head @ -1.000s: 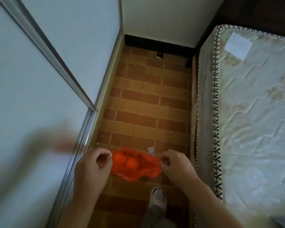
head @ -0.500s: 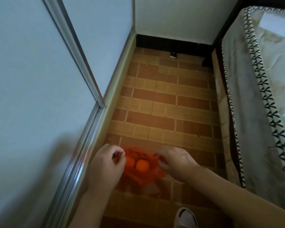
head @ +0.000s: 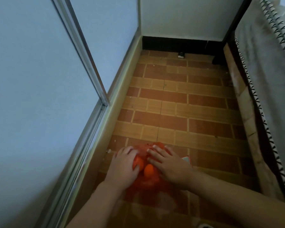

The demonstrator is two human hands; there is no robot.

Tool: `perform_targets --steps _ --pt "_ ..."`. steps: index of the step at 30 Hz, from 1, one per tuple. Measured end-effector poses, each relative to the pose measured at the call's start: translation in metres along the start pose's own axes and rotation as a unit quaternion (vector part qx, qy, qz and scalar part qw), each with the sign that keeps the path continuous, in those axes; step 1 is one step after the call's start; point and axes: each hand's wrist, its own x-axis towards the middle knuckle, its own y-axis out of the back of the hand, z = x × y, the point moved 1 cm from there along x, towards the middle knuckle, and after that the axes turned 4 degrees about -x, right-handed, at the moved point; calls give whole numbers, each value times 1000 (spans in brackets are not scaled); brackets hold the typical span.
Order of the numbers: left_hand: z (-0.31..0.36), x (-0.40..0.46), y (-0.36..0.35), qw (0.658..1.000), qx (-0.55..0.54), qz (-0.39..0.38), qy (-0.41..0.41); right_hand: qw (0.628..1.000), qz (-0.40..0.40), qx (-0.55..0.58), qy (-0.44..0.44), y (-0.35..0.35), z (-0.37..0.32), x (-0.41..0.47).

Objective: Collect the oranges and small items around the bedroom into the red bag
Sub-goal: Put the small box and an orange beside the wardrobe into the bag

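Observation:
The red bag (head: 146,182) lies on the brick-patterned floor (head: 179,104) close to me, with two oranges (head: 148,170) showing inside it between my hands. My left hand (head: 124,167) lies on the bag's left side, fingers spread over it and thumb against one orange. My right hand (head: 167,163) rests flat on the bag's right side with straight fingers. A small light packet (head: 187,158) peeks out on the floor just right of my right hand.
A white sliding wardrobe door with a metal frame (head: 87,66) runs along the left. A mattress (head: 266,76) on its bed base borders the right. A small dark object (head: 181,55) sits by the black skirting at the far wall.
The bag has come down from hanging between my pinching hands to the floor. Both hands now lie on top of it. The view has dropped closer to the floor and turned left.

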Motion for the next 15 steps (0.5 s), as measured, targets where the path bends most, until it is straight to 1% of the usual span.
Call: perform_targets --steps 1,5,7,10,13,15 --pt "0 1 -5 999 16 -30 8 1000 4 4 3 -10 0 6" --pt "-2 3 -20 988 88 -126 -5 999 24 32 12 -43 0 22" --pt "-9 3 -25 979 104 -173 1 998 30 57 16 -57 1 27" --pt "-15 1 -36 960 154 -236 -10 997 51 50 10 -72 4 26" --pt "-18 -2 -47 932 207 -296 -30 999 31 30 4 -84 8 25" --pt "-19 -4 -54 918 230 -321 -34 1000 7 20 -3 -94 12 26"
